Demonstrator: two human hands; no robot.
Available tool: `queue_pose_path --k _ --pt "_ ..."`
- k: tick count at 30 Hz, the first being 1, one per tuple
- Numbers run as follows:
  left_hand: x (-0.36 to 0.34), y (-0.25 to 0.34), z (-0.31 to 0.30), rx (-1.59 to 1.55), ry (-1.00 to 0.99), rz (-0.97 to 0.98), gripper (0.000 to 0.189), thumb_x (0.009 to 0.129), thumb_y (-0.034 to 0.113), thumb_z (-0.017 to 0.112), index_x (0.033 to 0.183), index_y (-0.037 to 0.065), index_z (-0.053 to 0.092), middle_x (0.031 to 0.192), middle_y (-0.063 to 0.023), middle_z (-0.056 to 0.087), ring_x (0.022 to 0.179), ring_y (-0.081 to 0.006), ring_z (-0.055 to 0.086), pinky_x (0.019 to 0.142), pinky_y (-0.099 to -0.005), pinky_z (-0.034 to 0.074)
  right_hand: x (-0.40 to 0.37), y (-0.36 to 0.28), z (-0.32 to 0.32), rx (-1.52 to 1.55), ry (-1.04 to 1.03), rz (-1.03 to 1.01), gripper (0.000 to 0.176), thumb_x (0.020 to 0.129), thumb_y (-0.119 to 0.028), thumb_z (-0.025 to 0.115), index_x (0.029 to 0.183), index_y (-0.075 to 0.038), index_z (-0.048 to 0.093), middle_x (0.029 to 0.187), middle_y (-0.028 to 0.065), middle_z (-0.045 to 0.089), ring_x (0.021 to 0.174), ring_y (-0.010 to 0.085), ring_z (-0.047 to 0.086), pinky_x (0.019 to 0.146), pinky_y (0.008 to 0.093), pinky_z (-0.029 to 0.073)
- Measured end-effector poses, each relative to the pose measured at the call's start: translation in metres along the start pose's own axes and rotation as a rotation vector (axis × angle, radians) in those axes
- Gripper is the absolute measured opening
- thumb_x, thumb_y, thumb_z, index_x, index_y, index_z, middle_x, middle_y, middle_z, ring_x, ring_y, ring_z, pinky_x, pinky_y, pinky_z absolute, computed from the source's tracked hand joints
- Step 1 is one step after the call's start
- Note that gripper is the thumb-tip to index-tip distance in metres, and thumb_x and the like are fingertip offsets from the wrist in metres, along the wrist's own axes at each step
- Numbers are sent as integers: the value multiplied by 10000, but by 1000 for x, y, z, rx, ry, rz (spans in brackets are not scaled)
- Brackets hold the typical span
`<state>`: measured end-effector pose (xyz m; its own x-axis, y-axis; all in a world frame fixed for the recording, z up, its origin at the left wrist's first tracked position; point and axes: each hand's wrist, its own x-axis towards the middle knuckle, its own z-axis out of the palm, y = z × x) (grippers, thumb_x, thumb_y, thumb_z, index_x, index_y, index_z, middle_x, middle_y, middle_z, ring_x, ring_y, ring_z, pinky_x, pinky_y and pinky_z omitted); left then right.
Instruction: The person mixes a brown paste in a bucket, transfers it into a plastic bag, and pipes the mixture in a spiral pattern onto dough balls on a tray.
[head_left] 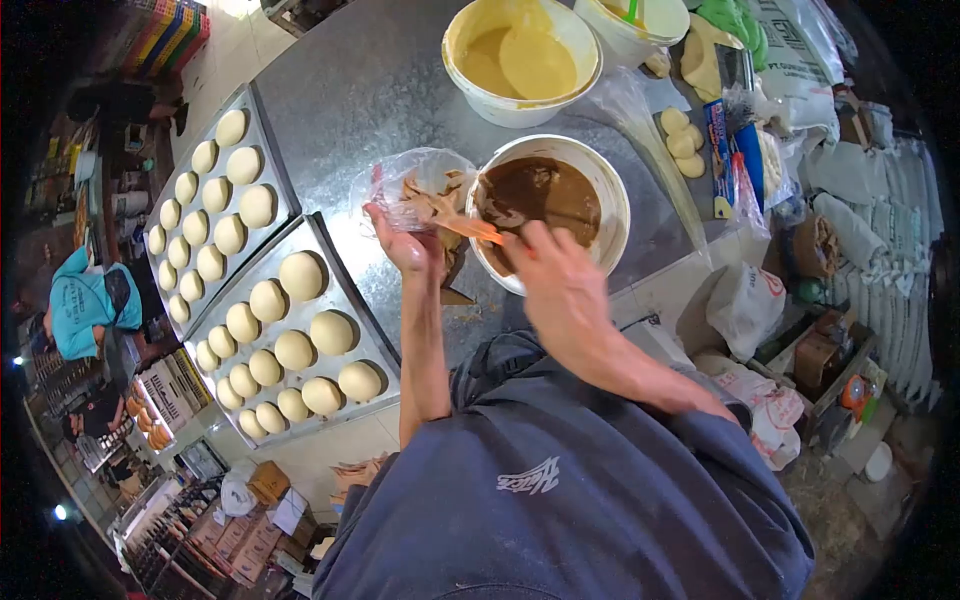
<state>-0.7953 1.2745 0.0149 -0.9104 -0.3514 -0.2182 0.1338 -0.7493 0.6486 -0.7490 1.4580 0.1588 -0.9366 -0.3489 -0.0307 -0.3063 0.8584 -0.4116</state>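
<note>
My left hand (pixel 408 248) holds up a clear plastic bag (pixel 395 172), its inside smeared with light brown paste. In my right hand (pixel 562 280), somewhat blurred, is an orange spatula (pixel 478 229); its paste-coated end reaches into the mouth of the bag. Just to the right, partly under my right hand, stands a white bucket (pixel 618 215) of brown chocolate-like cream (pixel 550 190). My fingers on the far side of the bag are hidden.
Two metal trays (pixel 385 388) of round dough balls (pixel 331 333) lie at the left. Behind the bucket are a bucket of yellow cream (pixel 490 60) and another white tub (pixel 665 25). Small dough pieces (pixel 682 142) and a blue box (pixel 718 150) sit at the right. A person (pixel 85 300) is far left.
</note>
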Motion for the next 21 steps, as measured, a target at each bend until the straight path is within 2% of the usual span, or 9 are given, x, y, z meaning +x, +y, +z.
queue_pose_path --k 2,4,7,9,12,13,15,18,21 --pt "4 -1 2 51 12 -4 584 988 523 294 1462 182 307 1293 -191 506 1168 -335 502 1003 -494 416 -9 16 -32 173 -31 115 246 802 -60 531 1029 18 585 975 127 529 923 320 583 734 422 497" --pt "15 -8 3 145 14 -19 596 981 539 300 1458 182 315 1296 -186 507 1176 -337 497 1005 -494 415 -8 46 -21 189 -115 258 238 827 -53 505 1040 25 576 956 168 536 884 375 587 738 472 485" --pt "26 -19 5 145 -16 -105 595 977 541 310 1453 185 322 1298 -185 510 1175 -335 501 1002 -487 424 -2 120 71 231 -90 279 218 842 -60 484 1016 21 586 900 231 601 829 437 600 753 508 475" --pt "33 -20 9 138 -34 -140 590 979 533 314 1453 181 318 1304 -188 506 1162 -340 510 994 -485 432 20 134 105 464 -407 516 239 839 -84 489 1012 36 604 872 252 646 803 430 629 765 493 487" --pt "41 -28 16 139 -92 -189 589 981 520 323 1454 169 306 1317 -196 494 1143 -352 522 982 -487 440 32 131 135 676 -340 616 259 856 -100 499 1031 49 620 840 233 671 761 364 671 749 456 504" --pt "44 -30 14 139 -130 -219 590 981 517 325 1454 164 303 1323 -199 489 1142 -357 523 983 -490 439 32 130 143 766 -334 660 268 883 -107 503 1072 42 622 850 181 687 701 274 686 701 403 517" --pt "43 -32 23 141 -157 -261 610 976 525 339 1452 148 291 1332 -212 475 1168 -365 512 990 -496 433 37 132 144 867 -355 637 255 898 -109 514 1077 34 625 846 145 693 668 213 678 671 357 515" --pt "37 -27 50 120 -43 -282 610 977 528 344 1423 113 336 1263 -172 538 877 -233 593 745 -337 514 41 137 123 906 -408 614 257 914 -107 524 1113 27 618 865 103 697 624 156 657 638 302 508" --pt "39 -28 39 116 -101 -285 612 981 521 337 1427 102 321 1281 -181 526 999 -285 587 819 -385 513 39 137 92 961 -428 561 278 923 -112 535 1156 23 604 894 78 691 619 129 636 616 277 499"
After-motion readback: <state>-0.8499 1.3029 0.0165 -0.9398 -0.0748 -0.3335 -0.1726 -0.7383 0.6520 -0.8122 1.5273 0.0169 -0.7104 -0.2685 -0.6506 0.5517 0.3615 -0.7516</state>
